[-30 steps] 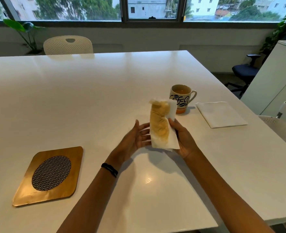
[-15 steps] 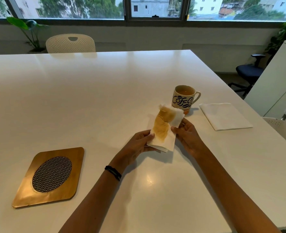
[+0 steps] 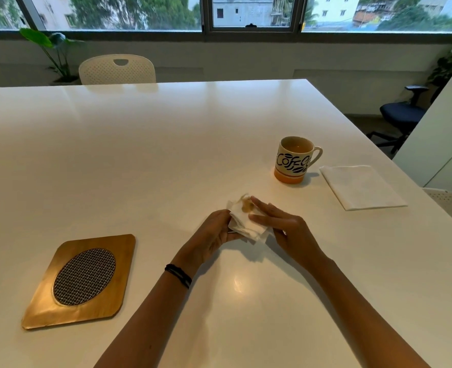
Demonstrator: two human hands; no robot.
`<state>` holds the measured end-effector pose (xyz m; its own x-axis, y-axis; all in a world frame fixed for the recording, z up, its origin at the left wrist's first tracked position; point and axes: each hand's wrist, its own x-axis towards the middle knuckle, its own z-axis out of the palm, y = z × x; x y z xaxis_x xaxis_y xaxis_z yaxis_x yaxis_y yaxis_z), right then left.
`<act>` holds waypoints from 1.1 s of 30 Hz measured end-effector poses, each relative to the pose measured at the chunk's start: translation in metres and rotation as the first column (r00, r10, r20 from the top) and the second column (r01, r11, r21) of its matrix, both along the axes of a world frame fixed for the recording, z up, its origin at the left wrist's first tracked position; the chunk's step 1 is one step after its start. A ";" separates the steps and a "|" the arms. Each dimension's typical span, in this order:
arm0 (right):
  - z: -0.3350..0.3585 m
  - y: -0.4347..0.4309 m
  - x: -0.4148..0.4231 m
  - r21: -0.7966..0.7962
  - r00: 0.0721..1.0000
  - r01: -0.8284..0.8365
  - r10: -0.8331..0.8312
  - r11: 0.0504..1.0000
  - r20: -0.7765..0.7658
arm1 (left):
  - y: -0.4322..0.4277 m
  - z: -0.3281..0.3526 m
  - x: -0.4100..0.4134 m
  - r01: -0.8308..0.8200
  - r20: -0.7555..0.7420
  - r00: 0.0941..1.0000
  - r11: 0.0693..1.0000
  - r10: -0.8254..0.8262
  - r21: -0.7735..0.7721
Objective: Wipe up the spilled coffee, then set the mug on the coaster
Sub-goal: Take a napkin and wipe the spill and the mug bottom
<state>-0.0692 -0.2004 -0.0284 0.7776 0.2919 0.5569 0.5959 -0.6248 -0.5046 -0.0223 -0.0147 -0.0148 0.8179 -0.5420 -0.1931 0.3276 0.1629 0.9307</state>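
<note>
1. A folded paper napkin [image 3: 247, 223], stained brown at its far end, is held between both hands just above the white table [image 3: 166, 160].
2. The napkin's near left edge is gripped by the left hand [image 3: 212, 236], its fingers curled around the folds (a dark band is worn at that wrist).
3. The napkin is pressed from above by the right hand [image 3: 286, 229], whose fingers [image 3: 262, 207] are laid flat across it.
4. The mug [image 3: 294, 160] is seen upright on the table, beyond the hands and to the right, with its handle turned right and brown liquid inside.
5. A clean folded napkin [image 3: 361, 187] is laid flat just right of the mug.
6. The wooden coaster [image 3: 80, 280], with a woven oval centre, is placed well apart from the mug, at the near left.
</note>
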 end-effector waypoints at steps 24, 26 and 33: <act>0.035 -0.002 0.014 0.555 0.718 0.361 0.156 0.750 -0.678 | -0.021 0.010 0.035 -0.068 0.465 0.883 0.964 -0.061 0.257; 0.036 -0.007 0.018 0.532 0.717 0.400 0.107 0.746 -0.688 | -0.028 0.011 0.040 -0.080 0.479 0.875 0.954 -0.072 0.290; 0.039 -0.052 0.030 0.596 0.756 0.570 -0.076 0.566 -0.650 | -0.047 0.021 0.073 -0.046 0.523 0.843 0.951 -0.127 0.306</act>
<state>-0.0396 -0.2524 0.0107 0.9337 -0.3511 -0.0694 -0.0686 0.0149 -0.9975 0.0508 -0.0614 0.0063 0.8180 -0.5649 0.1083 -0.2305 -0.1495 0.9615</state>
